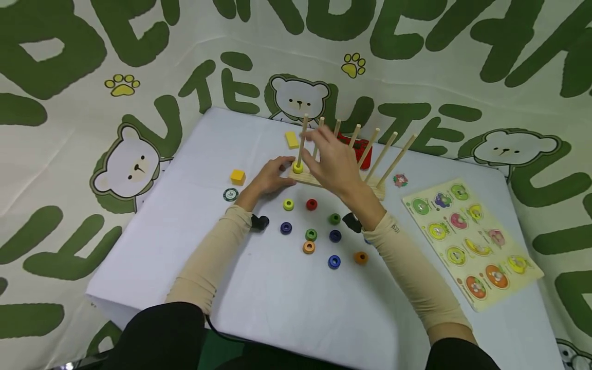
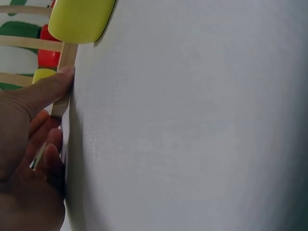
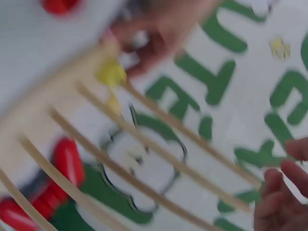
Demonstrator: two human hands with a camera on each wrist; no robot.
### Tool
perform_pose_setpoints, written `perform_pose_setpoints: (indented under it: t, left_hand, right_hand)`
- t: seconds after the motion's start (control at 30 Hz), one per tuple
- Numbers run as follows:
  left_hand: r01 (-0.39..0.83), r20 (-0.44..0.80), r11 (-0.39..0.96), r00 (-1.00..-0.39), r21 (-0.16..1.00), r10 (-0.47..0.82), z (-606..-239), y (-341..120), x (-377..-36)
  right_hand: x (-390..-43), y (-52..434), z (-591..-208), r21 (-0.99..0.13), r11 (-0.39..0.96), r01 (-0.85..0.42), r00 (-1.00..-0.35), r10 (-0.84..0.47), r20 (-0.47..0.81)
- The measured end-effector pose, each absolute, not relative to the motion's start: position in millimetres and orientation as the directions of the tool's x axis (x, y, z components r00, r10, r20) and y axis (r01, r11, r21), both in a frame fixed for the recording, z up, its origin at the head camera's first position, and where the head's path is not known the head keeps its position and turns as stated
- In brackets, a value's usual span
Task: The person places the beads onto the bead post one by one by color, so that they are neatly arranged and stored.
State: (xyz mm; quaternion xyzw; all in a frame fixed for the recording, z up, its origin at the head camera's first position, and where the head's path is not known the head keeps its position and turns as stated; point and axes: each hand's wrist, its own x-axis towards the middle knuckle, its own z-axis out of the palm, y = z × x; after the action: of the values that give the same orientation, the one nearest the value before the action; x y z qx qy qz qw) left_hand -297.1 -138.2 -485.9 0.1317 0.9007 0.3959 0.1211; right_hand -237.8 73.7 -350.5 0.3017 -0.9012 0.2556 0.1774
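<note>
A wooden peg stand [image 1: 311,179] with a row of upright pegs stands toward the back of the table. On its leftmost peg a yellow ring [image 1: 297,167] sits down at the base. My left hand [image 1: 272,176] grips the stand's left end, its thumb on the wood in the left wrist view. High beside the left pegs is my right hand [image 1: 336,163]; in the right wrist view its fingers [image 3: 269,204] are loosely bent near the peg tips, with nothing held. In front lie loose rings: yellow-green [image 1: 289,204], red [image 1: 312,204], blue [image 1: 334,262], orange [image 1: 308,247] and several others.
A yellow cube [image 1: 238,177] and a round chip [image 1: 230,194] lie left of my left hand. Behind the stand are a yellow block [image 1: 291,140] and a red object [image 1: 364,150]. A fruit picture board [image 1: 444,257] lies at the right.
</note>
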Motion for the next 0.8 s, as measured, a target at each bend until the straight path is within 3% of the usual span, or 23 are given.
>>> perform_pose_setpoints:
  t: [0.1,0.2,0.27,0.5,0.8]
  left_hand:
    - [0.156,-0.098,0.652,-0.937,0.742,0.336,-485.5,-136.9,-295.9]
    - [0.165,-0.085,0.650,-0.939,0.742,0.335,-484.0,-136.9,-294.4]
    - [0.162,-0.086,0.649,-0.939,0.744,0.333,-483.3,-137.0,-293.7]
    - [0.146,-0.096,0.645,-0.941,0.750,0.325,-482.8,-136.7,-292.8]
    - [0.140,-0.105,0.653,-0.941,0.744,0.322,-483.1,-136.2,-292.9]
  right_hand:
    - [-222.9,73.0,-378.8,-0.332,0.691,-0.642,-0.766,-0.598,0.235]
    - [-215.6,68.5,-406.5,-0.305,0.699,-0.647,-0.723,-0.689,-0.044]
    - [-213.5,64.8,-421.6,-0.291,0.697,-0.655,-0.691,-0.709,-0.143]
    - [-212.0,54.8,-447.4,-0.288,0.663,-0.691,-0.672,-0.736,-0.081]
    - [-211.5,55.5,-446.2,-0.303,0.669,-0.679,-0.681,-0.728,-0.081]
